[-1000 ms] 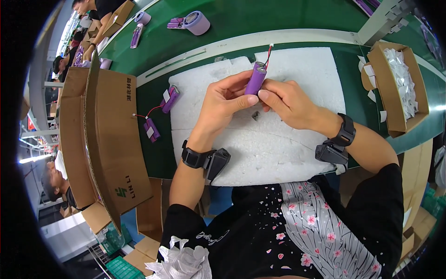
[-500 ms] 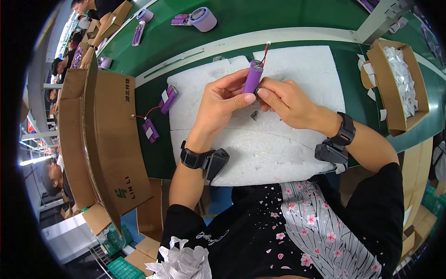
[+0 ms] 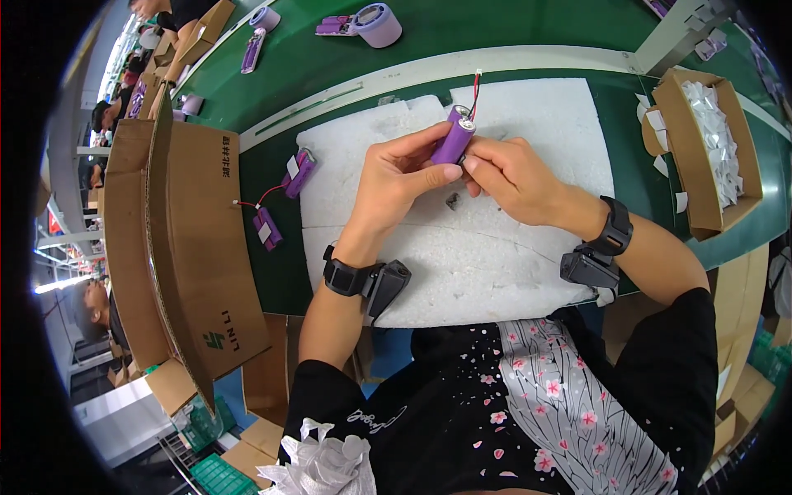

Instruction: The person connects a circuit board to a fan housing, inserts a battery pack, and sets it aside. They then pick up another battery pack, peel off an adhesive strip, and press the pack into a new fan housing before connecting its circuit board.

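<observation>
Left hand [image 3: 392, 177] grips purple battery [image 3: 453, 142], right hand [image 3: 520, 183] pinches its base; printed carton [image 3: 202, 247] stands left.

By the left edge of the green table [image 3: 286, 276], a big brown box [image 3: 202, 247]. Down past the near left corner, a green basket [image 3: 221, 475]. Along the far edge, a long white rail [image 3: 528, 63], with a pale post [image 3: 681, 38] right by it. Near the right edge, a smaller brown box [image 3: 688, 165] with shiny white bits [image 3: 716, 140] inside, and white scraps [image 3: 662, 167] just beside.
</observation>
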Demonstrator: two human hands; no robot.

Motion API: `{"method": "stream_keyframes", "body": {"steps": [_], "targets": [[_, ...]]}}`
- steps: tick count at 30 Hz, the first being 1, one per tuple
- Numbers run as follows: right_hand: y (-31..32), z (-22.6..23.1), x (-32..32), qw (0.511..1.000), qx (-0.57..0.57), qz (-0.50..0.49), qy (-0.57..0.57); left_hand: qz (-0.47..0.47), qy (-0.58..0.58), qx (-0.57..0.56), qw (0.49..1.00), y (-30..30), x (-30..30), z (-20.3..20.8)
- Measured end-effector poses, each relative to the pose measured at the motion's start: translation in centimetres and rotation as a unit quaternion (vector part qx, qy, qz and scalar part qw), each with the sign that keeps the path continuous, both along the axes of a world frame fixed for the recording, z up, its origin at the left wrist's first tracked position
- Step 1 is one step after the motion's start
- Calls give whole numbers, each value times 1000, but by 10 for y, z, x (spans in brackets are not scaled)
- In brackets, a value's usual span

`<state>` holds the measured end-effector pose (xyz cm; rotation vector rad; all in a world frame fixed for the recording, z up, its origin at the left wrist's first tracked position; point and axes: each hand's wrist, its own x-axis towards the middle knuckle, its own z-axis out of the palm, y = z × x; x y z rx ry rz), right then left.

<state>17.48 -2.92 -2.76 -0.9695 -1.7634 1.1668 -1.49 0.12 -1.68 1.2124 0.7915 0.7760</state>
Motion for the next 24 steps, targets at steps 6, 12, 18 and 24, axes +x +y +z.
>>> {"method": "stream_keyframes", "body": {"steps": [6,12,18,24], "targets": [[0,0,3,1000,-17,1,2,5,0,23,1000,3,3,0],[2,-2,7,1000,-6,-13,8,4,5,-1,1000,2,7,2],[4,-3,7,998,43,-39,-7,-1,-45,-22,999,1,11,4],[4,-3,7,998,24,-58,-6,13,-82,-96,992,1,14,14]]}}
